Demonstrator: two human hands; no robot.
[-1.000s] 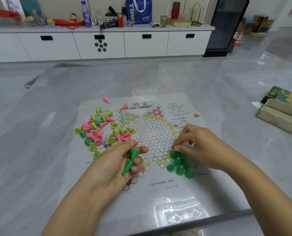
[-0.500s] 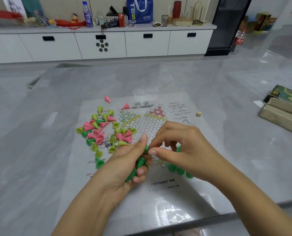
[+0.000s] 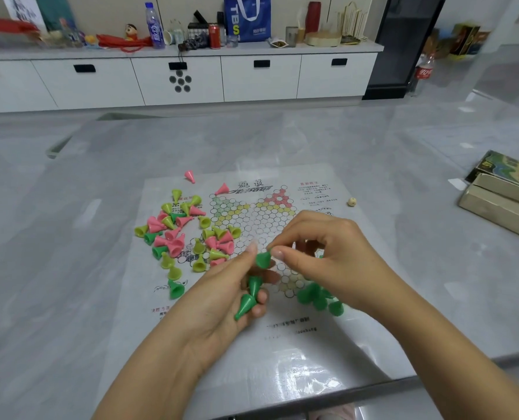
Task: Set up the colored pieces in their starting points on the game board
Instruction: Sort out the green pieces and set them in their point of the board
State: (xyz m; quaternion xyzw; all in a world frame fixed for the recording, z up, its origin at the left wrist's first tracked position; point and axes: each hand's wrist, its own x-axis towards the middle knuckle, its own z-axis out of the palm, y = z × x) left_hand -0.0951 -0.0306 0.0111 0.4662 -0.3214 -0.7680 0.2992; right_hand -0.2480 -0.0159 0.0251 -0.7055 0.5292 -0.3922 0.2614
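Centre frame, over the game board (image 3: 285,353): right hand (image 3: 328,262) pinches a green piece (image 3: 263,260) by thumb and forefinger. Left hand (image 3: 221,298), fingers curled, grips two more green pieces (image 3: 250,295). Set green pieces (image 3: 318,297) cluster lower right; loose pile (image 3: 188,234) of pink, yellow and green pieces left of centre.
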